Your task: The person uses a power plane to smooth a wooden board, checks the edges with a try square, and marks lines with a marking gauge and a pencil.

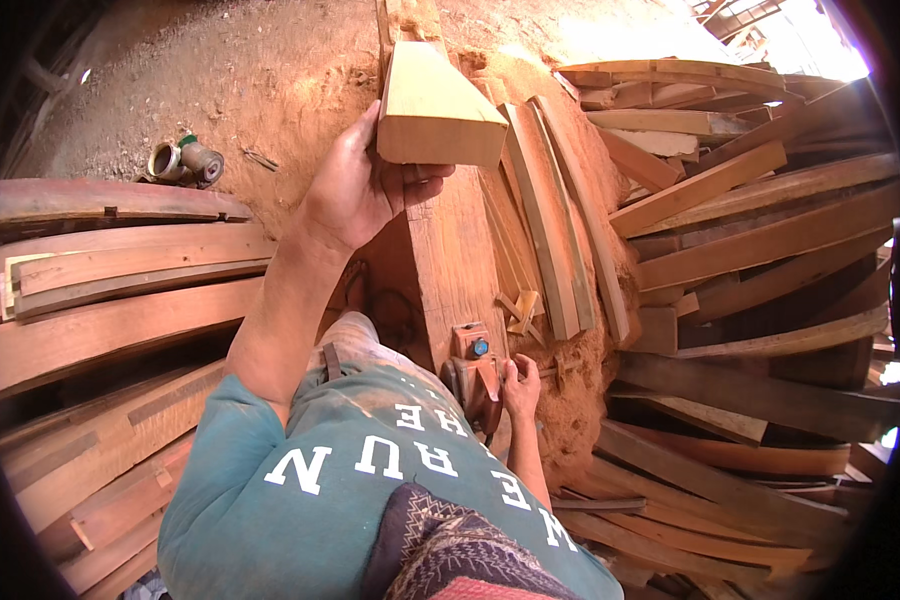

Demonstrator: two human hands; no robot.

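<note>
My left hand (pixel 365 185) is raised over the bench, its palm and fingers wrapped under and around a pale wooden block (pixel 435 105). The block's cut end faces me and its upper face narrows away from me. Below it, a power planer (pixel 477 365) with a blue knob rests on the long, thick wooden beam (pixel 455 255). At the planer's right side is my right hand (pixel 521 388), low and with its fingers curled. Whether those fingers grip anything is hidden.
Long wooden pieces (pixel 550 230) lie right of the beam beside small offcuts (pixel 522 310) and sawdust. Curved timbers (pixel 770 260) are piled at the right; stacked boards (pixel 130 265) fill the left. A metal can (pixel 164 160) and a cylindrical part (pixel 202 163) sit at the far left.
</note>
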